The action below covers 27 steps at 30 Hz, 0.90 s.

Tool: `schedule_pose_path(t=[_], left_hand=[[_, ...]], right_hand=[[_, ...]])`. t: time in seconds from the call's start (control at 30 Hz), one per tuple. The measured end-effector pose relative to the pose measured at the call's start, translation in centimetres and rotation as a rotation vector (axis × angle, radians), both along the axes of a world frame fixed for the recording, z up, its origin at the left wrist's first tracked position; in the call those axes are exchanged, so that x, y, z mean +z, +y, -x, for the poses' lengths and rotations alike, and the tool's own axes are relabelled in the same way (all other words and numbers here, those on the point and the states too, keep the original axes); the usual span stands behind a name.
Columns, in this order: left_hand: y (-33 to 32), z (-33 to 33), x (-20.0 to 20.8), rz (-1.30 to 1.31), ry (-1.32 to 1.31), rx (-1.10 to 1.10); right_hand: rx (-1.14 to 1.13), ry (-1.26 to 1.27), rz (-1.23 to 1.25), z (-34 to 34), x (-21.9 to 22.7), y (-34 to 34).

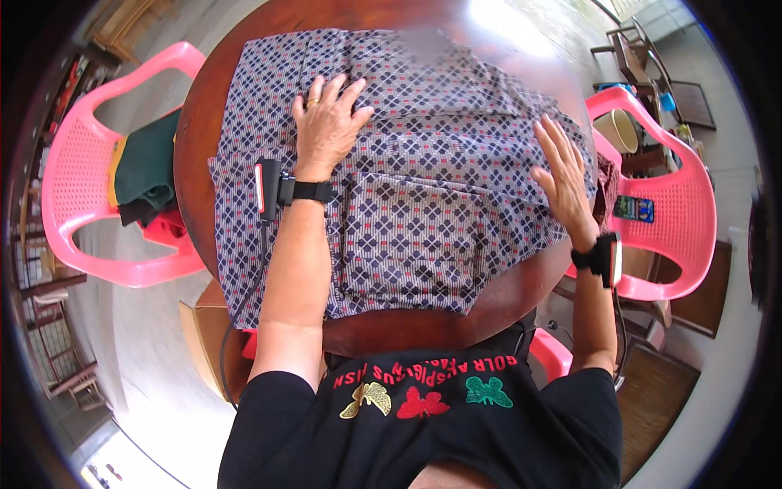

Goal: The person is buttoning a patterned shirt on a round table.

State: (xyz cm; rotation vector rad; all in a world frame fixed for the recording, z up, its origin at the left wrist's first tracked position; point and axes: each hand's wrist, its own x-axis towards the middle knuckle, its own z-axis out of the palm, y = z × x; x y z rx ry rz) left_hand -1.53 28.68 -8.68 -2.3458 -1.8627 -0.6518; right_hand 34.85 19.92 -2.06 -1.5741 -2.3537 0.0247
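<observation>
A grey cloth piece (440, 147) with a dark blue and red pattern lies spread over a round brown wooden table (505, 306). Near its front edge is a square, pocket-like panel (411, 240) of the same fabric. My left hand (330, 126), a ring on one finger, rests palm down on the upper left of the cloth with its fingers spread. At the cloth's right edge, my right hand (564, 179) has its fingers stretched out; whether it presses on the fabric I cannot tell. Neither hand holds anything.
A pink plastic chair (77, 175) at the left carries dark green clothing (149, 167). Another pink chair (680, 220) at the right has a phone (634, 209) on its seat. A cardboard box (204, 330) stands below the table's left side. Cables run from both wrist straps.
</observation>
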Motion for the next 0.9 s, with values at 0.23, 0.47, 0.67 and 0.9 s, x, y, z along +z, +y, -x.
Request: schedule_pose_path(t=[0.23,0.47,0.67,0.9], left_hand=[[0.5,-0.2,-0.2,0.007,0.051,-0.021],[2.2,1.3,-0.7,0.140,0.066,-0.102],[1.3,3.2,3.7,0.123,-0.201,-0.205],[-11.9,2.6,7.0,0.302,-0.406,-0.093]], right_hand=[[-0.248,0.089,0.085,-8.8,-1.9,-12.5],[-0.260,0.172,0.027,-9.8,-2.8,-16.8],[-0.112,0.126,0.105,-6.9,-1.6,-16.3],[0.119,0.156,0.172,-3.3,-0.4,-15.3]])
